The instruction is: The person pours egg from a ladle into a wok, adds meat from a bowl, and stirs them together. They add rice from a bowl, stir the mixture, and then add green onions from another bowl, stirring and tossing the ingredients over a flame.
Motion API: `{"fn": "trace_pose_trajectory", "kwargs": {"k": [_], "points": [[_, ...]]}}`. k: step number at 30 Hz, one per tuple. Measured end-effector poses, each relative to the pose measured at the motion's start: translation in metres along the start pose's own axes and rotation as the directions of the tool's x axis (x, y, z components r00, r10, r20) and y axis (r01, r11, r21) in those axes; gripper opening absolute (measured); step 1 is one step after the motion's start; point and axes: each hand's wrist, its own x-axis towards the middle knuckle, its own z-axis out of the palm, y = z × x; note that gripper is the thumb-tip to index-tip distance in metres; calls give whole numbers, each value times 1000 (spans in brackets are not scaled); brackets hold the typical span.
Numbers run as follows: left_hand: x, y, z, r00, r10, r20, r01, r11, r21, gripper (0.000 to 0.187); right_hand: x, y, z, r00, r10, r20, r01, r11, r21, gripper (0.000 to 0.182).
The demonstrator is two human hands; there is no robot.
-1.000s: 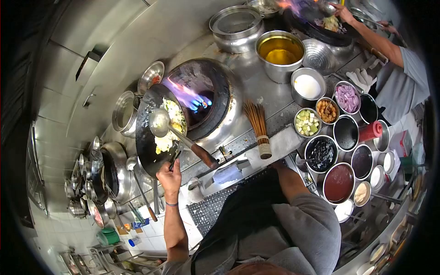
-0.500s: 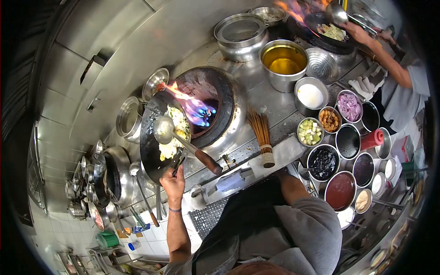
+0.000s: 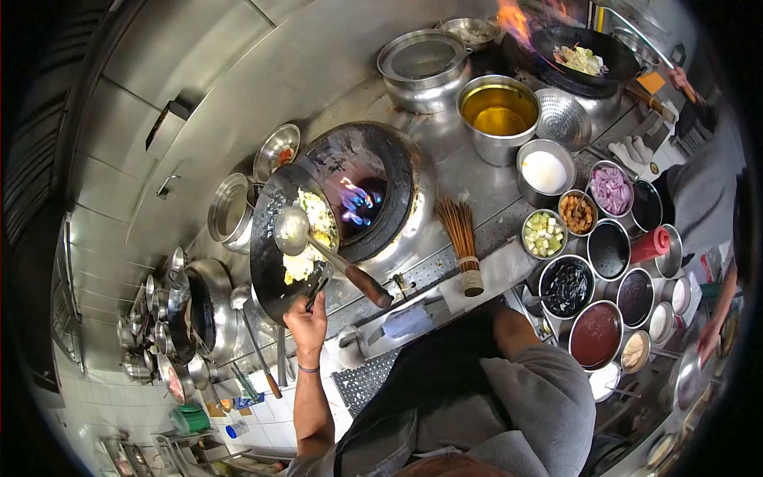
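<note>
My left hand (image 3: 306, 324) is closed around the dark handle at the near edge of a black wok (image 3: 269, 278). The wok tilts beside the burner ring (image 3: 404, 215), where a low blue flame (image 3: 358, 204) burns. Pale yellow egg-like food with green bits (image 3: 299, 267) lies inside the wok. A metal ladle (image 3: 292, 228) rests on that food, its wooden handle reaching out past the rim with no hand on it. Of my right arm, only the forearm (image 3: 513, 330) shows by the counter edge; the hand itself is hidden.
A bamboo brush (image 3: 457, 238) stands right of the burner. Several containers crowd the right side, including a pot of oil (image 3: 499, 119), sliced onions (image 3: 610, 189) and red sauce (image 3: 596, 335). Another wok (image 3: 576, 60) has flames at the far right, near a co-worker's arm (image 3: 683, 83).
The burner flame has shrunk. The co-worker has pulled back rightward from the far wok, taking the ladle away from it. A hand and a metal bowl now show at the right edge. My view has shifted slightly.
</note>
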Motion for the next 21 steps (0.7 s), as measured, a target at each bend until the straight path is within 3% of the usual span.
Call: {"fn": "trace_pose_trajectory", "kwargs": {"k": [7,16,21], "points": [[0,1,3,999,-22,-37,21,999,-38,46,0,-1,1,1000,-3,8,3,1000,-2,34],[1,5,2,999,-39,-23,38,998,-41,43,3,-3,1,1000,-7,16,7,1000,-12,35],[4,17,4,1000,2,23,-3,999,47,39,6,-2,2,1000,-11,27,11,1000,-18,35]]}}
